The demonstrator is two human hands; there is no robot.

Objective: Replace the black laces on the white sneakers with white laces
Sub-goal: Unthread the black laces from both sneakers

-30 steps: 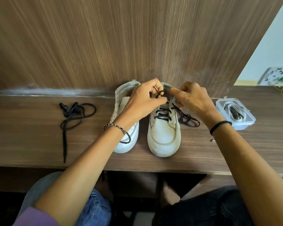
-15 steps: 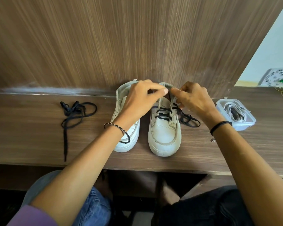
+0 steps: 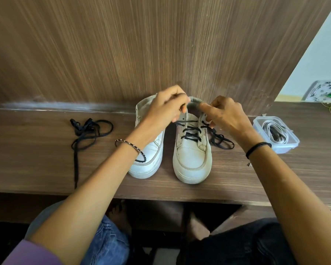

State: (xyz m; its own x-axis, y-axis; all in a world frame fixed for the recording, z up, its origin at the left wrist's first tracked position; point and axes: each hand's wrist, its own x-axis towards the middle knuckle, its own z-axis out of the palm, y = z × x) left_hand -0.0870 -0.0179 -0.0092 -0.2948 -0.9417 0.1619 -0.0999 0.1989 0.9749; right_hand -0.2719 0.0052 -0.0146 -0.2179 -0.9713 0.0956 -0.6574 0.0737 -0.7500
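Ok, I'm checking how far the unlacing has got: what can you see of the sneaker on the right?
The right sneaker is off-white, leather-looking, high-topped, with a stitched toe. It stands upright on the desk, toe toward the person, beside the other sneaker. A black lace crosses only its lower eyelets; the top ones look empty, the loose end lying to its right. The left hand pinches the lace at the top; the right hand pinches the upper's edge.

On a brown wood-grain desk (image 3: 36,159), from left to right, are laid a loose black lace (image 3: 84,134), a white sneaker (image 3: 151,155), a second white sneaker (image 3: 191,163) threaded with a black lace (image 3: 189,133), and a clear plastic box (image 3: 287,147) filled with white laces (image 3: 275,131).
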